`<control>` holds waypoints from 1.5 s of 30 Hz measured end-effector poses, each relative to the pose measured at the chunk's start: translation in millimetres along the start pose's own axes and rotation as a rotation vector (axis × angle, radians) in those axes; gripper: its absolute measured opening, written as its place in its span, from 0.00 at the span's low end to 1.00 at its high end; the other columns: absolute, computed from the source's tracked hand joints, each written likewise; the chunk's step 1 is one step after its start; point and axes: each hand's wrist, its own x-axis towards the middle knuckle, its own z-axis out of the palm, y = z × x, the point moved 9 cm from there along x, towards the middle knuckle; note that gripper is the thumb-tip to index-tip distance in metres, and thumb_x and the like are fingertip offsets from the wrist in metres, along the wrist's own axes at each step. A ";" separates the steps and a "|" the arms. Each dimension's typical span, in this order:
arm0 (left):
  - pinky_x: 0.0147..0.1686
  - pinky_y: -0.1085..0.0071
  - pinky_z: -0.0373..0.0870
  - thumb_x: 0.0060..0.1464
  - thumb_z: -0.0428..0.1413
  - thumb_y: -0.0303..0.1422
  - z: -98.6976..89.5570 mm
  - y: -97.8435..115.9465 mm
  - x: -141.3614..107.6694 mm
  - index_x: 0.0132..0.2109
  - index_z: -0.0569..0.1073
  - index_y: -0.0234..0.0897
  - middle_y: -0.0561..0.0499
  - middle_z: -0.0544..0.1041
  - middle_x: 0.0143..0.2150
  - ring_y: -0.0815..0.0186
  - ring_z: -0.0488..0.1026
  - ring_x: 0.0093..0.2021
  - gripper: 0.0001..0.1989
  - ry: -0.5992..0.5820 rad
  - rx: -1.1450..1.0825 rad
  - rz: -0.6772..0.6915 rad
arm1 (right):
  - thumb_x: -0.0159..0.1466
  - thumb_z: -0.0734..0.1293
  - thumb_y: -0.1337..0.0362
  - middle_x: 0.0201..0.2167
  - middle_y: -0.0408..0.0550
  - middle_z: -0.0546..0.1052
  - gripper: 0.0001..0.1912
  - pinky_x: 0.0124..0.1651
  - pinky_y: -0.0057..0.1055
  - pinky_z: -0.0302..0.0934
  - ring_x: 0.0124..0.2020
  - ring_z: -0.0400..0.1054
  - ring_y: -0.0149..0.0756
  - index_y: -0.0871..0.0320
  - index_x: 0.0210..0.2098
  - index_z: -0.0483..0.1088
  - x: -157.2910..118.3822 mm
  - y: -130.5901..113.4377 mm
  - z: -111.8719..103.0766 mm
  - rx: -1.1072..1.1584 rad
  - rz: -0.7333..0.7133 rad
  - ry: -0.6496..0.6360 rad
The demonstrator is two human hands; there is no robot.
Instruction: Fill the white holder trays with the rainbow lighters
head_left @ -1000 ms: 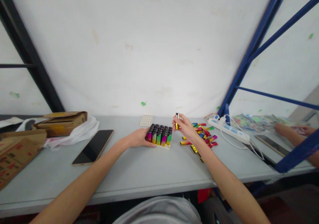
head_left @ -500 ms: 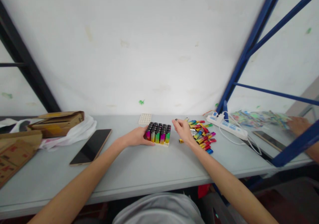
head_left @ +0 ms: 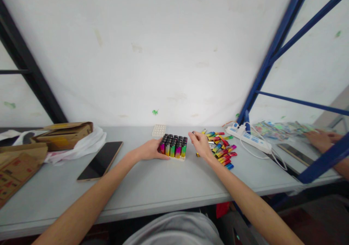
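A pale wall [head_left: 174, 56] rises behind the tray [head_left: 181, 159], which sits on the grey counter [head_left: 152, 188] with rows of dark-topped lighters [head_left: 172, 149] upright in it. A blue frame [head_left: 260, 80] slants up to the right of the tray; beyond it, well apart from the tray, are another person's hands [head_left: 319, 141], too blurred to read. Far to the left of the tray lie a box [head_left: 68, 137] and a white bag [head_left: 95, 139]; nearer to it on that side lies a phone [head_left: 100, 161]. A power strip [head_left: 252, 141] lies right of the tray, past a heap of loose lighters [head_left: 224, 153]. The left hand [head_left: 148, 150] is curled round the tray's left end, thumb along the front, the other fingers mostly hidden. The right hand [head_left: 200, 145], just right of the tray, is closed in a pinch, the dark top of what seems a lighter [head_left: 193, 132] poking above the fingers; whether it touches the tray I cannot tell. Just behind the tray lies a pale grid [head_left: 159, 130]. Each lighter should be light, stiff and slick-sided, best taken by mid-body, thumb against fingers, clear of its top. The loaded tray is probably heavier and top-heavy; a low hold at its end, steadying the lighters too, should suit it.
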 end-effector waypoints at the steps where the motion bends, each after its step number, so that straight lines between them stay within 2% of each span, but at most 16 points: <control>1: 0.51 0.61 0.74 0.47 0.67 0.53 0.0 0.1 0.0 0.59 0.70 0.37 0.45 0.82 0.52 0.50 0.79 0.49 0.38 -0.002 -0.001 -0.001 | 0.64 0.60 0.45 0.17 0.38 0.57 0.25 0.30 0.32 0.45 0.23 0.53 0.31 0.54 0.19 0.57 0.1 0.6 -0.1 -0.006 0.000 0.001; 7: 0.52 0.61 0.74 0.47 0.67 0.52 -1.8 3.7 -1.1 0.58 0.70 0.37 0.45 0.82 0.53 0.50 0.79 0.51 0.37 -0.001 -0.010 -0.002 | 0.62 0.58 0.54 0.17 0.39 0.57 0.17 0.30 0.32 0.45 0.23 0.54 0.32 0.53 0.19 0.55 -0.1 4.6 7.2 -0.035 -0.003 -0.065; 12: 0.51 0.60 0.74 0.46 0.67 0.53 -1.8 3.4 -1.3 0.59 0.70 0.37 0.45 0.82 0.52 0.50 0.79 0.50 0.38 0.000 -0.007 -0.009 | 0.67 0.57 0.50 0.19 0.39 0.60 0.21 0.31 0.31 0.48 0.24 0.56 0.32 0.54 0.22 0.57 -2.6 -5.2 3.6 -0.060 -0.033 -0.070; 15: 0.52 0.61 0.74 0.46 0.67 0.54 -1.9 2.8 -0.8 0.59 0.69 0.37 0.45 0.82 0.53 0.50 0.79 0.50 0.39 0.006 -0.012 0.000 | 0.71 0.58 0.46 0.21 0.38 0.63 0.21 0.31 0.30 0.51 0.24 0.58 0.32 0.54 0.29 0.62 -5.5 -19.2 -2.1 -0.074 -0.098 -0.081; 18: 0.52 0.60 0.74 0.46 0.66 0.54 -1.4 2.8 -0.4 0.59 0.70 0.37 0.45 0.81 0.53 0.51 0.79 0.50 0.38 0.001 -0.026 0.012 | 0.74 0.55 0.47 0.24 0.38 0.68 0.19 0.28 0.29 0.55 0.21 0.60 0.31 0.54 0.41 0.66 -9.2 -27.5 -0.2 -0.014 -0.121 -0.198; 20: 0.52 0.60 0.74 0.46 0.66 0.53 -0.9 2.9 -0.3 0.60 0.70 0.37 0.45 0.81 0.53 0.51 0.78 0.49 0.39 -0.003 -0.031 0.016 | 0.74 0.55 0.46 0.27 0.41 0.71 0.20 0.26 0.30 0.57 0.20 0.61 0.32 0.54 0.46 0.68 -11.8 -31.3 1.4 0.019 -0.137 -0.269; 23: 0.52 0.60 0.73 0.46 0.67 0.53 -1.5 3.5 -0.4 0.60 0.70 0.38 0.45 0.81 0.53 0.51 0.78 0.50 0.39 0.002 -0.032 0.021 | 0.72 0.59 0.46 0.35 0.49 0.75 0.20 0.26 0.31 0.60 0.28 0.67 0.36 0.55 0.45 0.72 -14.8 -39.8 0.0 -0.009 -0.221 -0.290; 26: 0.51 0.60 0.74 0.46 0.67 0.52 -2.0 3.9 -0.7 0.59 0.71 0.38 0.45 0.82 0.52 0.50 0.79 0.49 0.38 0.006 -0.027 0.013 | 0.72 0.61 0.48 0.34 0.49 0.76 0.19 0.29 0.30 0.62 0.33 0.69 0.37 0.56 0.43 0.75 -18.1 -43.5 3.8 -0.073 -0.281 -0.331; 32: 0.50 0.61 0.74 0.46 0.67 0.52 -1.4 3.3 -0.8 0.59 0.71 0.37 0.45 0.82 0.52 0.50 0.79 0.50 0.38 0.005 -0.028 -0.002 | 0.71 0.64 0.50 0.28 0.43 0.76 0.17 0.32 0.28 0.61 0.28 0.68 0.33 0.56 0.43 0.75 -21.0 -39.1 13.7 -0.123 -0.308 -0.417; 40: 0.50 0.61 0.74 0.46 0.67 0.53 -2.2 4.7 -1.7 0.58 0.71 0.38 0.45 0.82 0.51 0.50 0.79 0.49 0.37 0.002 -0.018 -0.012 | 0.68 0.68 0.52 0.26 0.39 0.74 0.14 0.32 0.27 0.60 0.26 0.66 0.32 0.55 0.47 0.74 -25.8 -38.5 19.5 -0.110 -0.303 -0.493; 45: 0.51 0.60 0.73 0.45 0.67 0.52 -2.0 3.2 -1.1 0.60 0.69 0.38 0.44 0.81 0.53 0.49 0.78 0.50 0.39 0.007 -0.014 -0.011 | 0.68 0.69 0.51 0.26 0.39 0.74 0.14 0.32 0.27 0.60 0.25 0.66 0.31 0.55 0.45 0.73 -25.7 -38.0 19.5 -0.117 -0.311 -0.488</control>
